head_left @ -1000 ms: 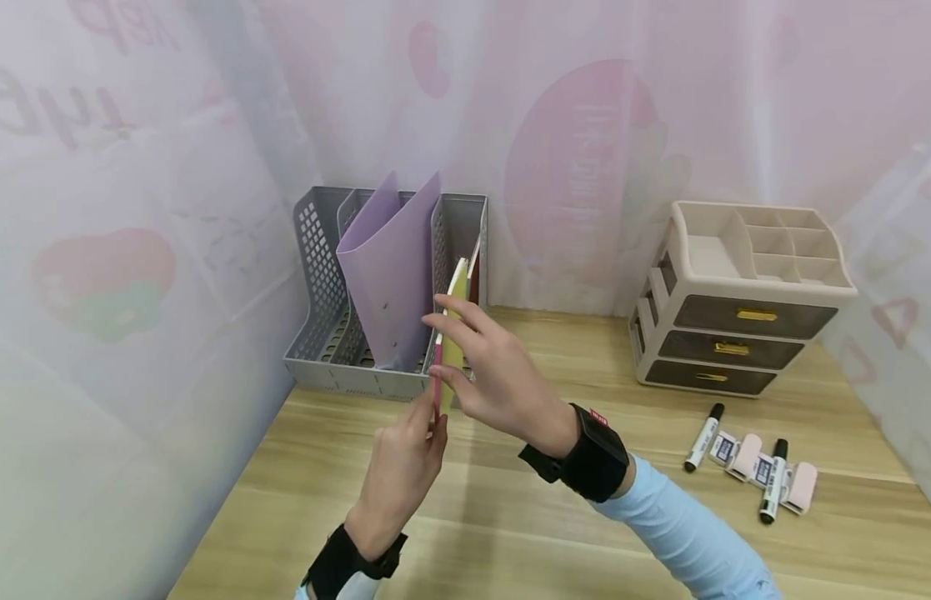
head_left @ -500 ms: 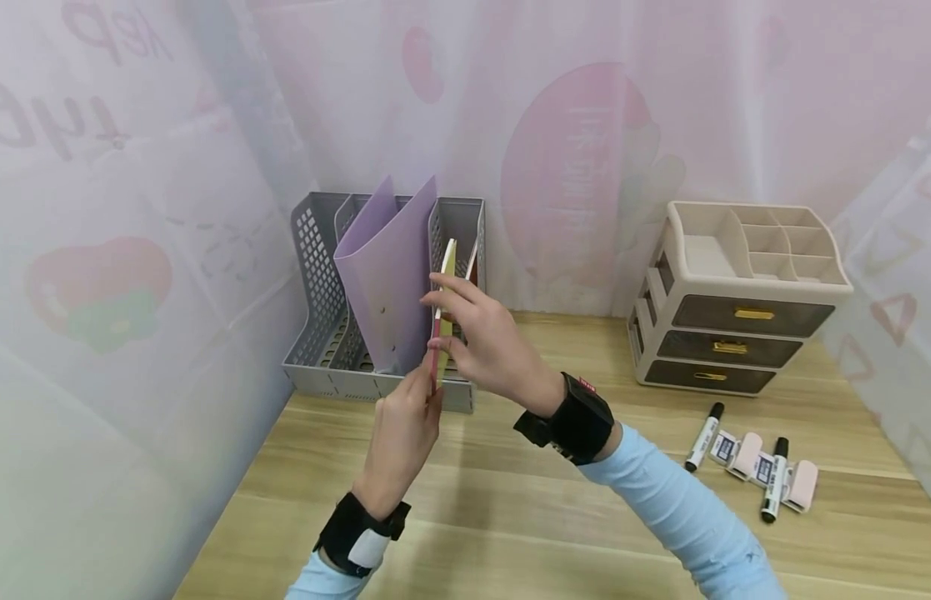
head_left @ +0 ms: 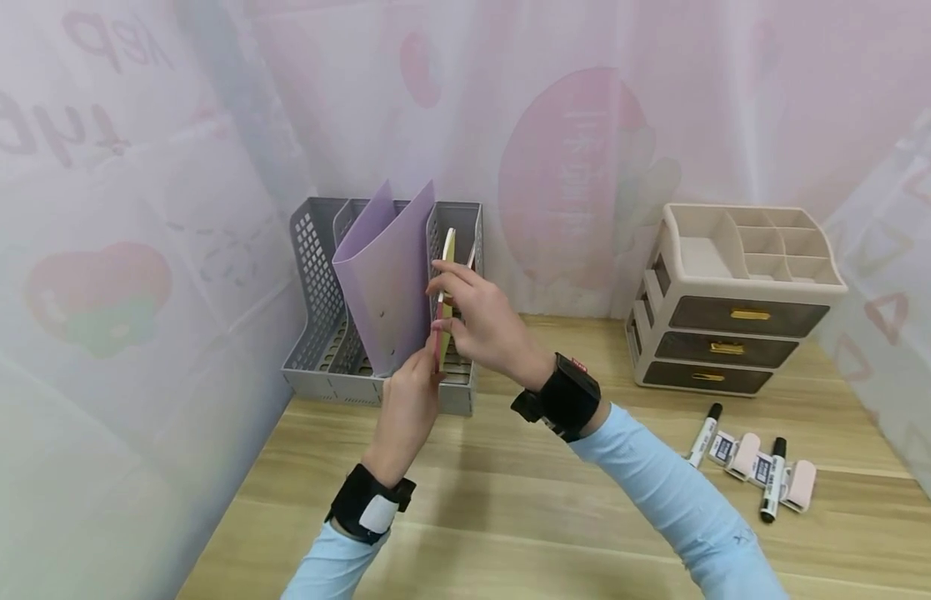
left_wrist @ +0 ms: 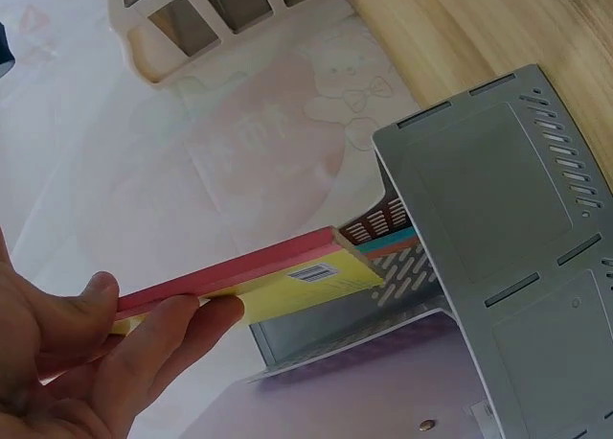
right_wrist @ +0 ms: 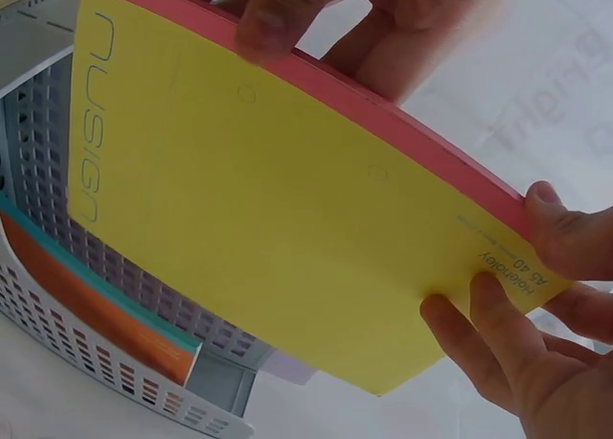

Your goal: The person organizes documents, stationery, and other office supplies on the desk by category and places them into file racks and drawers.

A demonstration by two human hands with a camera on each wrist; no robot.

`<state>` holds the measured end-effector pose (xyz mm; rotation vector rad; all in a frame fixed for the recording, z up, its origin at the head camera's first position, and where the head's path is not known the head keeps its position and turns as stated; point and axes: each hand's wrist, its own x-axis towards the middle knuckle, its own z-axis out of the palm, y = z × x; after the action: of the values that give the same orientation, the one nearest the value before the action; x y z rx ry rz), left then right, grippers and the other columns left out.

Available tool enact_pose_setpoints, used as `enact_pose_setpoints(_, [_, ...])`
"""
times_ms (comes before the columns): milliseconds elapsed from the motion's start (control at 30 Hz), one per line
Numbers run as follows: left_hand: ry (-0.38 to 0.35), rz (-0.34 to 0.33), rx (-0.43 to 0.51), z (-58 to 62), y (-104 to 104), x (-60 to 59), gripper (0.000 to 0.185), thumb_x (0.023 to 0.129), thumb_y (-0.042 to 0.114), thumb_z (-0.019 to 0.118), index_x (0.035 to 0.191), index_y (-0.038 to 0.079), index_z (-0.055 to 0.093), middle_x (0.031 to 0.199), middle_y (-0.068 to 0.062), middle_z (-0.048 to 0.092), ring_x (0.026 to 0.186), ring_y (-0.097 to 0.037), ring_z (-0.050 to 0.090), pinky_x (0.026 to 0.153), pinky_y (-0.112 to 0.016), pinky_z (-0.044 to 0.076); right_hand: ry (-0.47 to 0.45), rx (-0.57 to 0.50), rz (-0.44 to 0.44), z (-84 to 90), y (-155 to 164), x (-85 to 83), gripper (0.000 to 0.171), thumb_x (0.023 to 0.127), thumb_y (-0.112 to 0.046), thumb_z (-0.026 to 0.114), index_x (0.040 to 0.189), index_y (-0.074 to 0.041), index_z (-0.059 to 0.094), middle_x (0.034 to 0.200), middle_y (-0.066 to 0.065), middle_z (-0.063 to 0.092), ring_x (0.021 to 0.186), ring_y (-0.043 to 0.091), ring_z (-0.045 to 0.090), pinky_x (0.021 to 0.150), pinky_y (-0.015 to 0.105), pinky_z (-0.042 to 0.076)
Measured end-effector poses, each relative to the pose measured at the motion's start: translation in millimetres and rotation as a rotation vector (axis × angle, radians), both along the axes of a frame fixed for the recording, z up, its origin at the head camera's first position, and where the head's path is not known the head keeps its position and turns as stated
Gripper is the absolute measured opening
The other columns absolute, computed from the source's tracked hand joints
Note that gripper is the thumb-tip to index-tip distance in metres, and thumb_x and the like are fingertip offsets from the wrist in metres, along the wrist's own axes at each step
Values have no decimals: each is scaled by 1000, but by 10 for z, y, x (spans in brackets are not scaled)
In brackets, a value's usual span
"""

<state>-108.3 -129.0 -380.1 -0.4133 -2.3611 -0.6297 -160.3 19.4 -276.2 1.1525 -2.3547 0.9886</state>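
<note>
My left hand (head_left: 410,396) pinches the lower part of a thin notebook's red spine, thumb on one side and fingers on the other. Higher on the same yellow-covered notebook (right_wrist: 268,199), my right hand (head_left: 489,321) grips near its upper end, fingertips against the cover. The notebook stands on edge over the right compartment of a grey perforated file holder (head_left: 330,387), spine towards me. Whether its lower end touches the floor there is hidden. Orange and teal booklets (right_wrist: 105,310) lean in that compartment. A purple folder (head_left: 390,292) stands in the middle one.
On the right stands a beige desk organizer (head_left: 750,283) with dark drawers and a divided top. Before it on the wooden desk lie a marker (head_left: 774,483), a second marker (head_left: 705,437) and small pink-and-white items (head_left: 745,457). Printed curtains (head_left: 585,167) hang behind and at the sides.
Both hands have moved forward with the notebook, away from me and further in over the holder's right compartment. The grip looks unchanged; folder and desk items have stayed put.
</note>
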Motion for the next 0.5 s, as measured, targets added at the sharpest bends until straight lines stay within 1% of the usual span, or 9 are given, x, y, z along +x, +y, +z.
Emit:
enact_pose_setpoints(67, [-11, -7, 3, -15, -18, -30, 46, 85, -11, 71, 129, -5, 57, 89, -17, 68, 76, -31, 72, 60, -37, 59, -16, 10, 3, -18, -13, -36, 27, 86, 8, 70, 112, 2, 63, 145, 22, 52, 113, 30, 67, 89, 31, 57])
enact_pose_setpoints(100, [-19, -9, 2, -23, -27, -50, 46, 86, -11, 70, 129, -4, 57, 90, -17, 69, 76, -31, 72, 60, -38, 59, -23, 15, 1, -28, -17, -55, 27, 87, 8, 70, 112, 1, 63, 146, 21, 51, 113, 30, 66, 90, 31, 57])
enact_pose_setpoints(167, [-34, -15, 2, -35, -42, -91, 43, 86, -11, 68, 127, -3, 57, 93, -18, 70, 78, -31, 73, 61, -38, 60, -34, 17, -1, -55, -26, -93, 27, 87, 8, 69, 112, 1, 63, 147, 21, 50, 109, 29, 68, 90, 32, 57])
enact_pose_setpoints(333, [-67, -23, -5, -68, -55, -187, 49, 86, -12, 68, 132, -2, 55, 96, -19, 70, 81, -32, 73, 64, -39, 60, -38, 13, -9, -128, -33, -182, 26, 87, 6, 69, 112, 2, 63, 148, 21, 49, 105, 28, 68, 88, 32, 57])
enact_pose_setpoints(467, [-83, -22, -4, -88, -57, -252, 53, 87, -13, 66, 137, -3, 53, 96, -19, 70, 81, -31, 72, 65, -38, 60, -38, 1, -12, -165, -45, -240, 25, 87, 7, 69, 112, 2, 63, 148, 22, 49, 105, 28, 68, 87, 32, 57])
enact_pose_setpoints(500, [-91, -21, -6, -91, -57, -267, 55, 87, -13, 66, 139, -3, 51, 96, -19, 71, 80, -31, 72, 65, -38, 60, -41, -1, -15, -177, -48, -255, 25, 88, 6, 69, 112, 2, 63, 148, 22, 49, 108, 29, 67, 87, 32, 56])
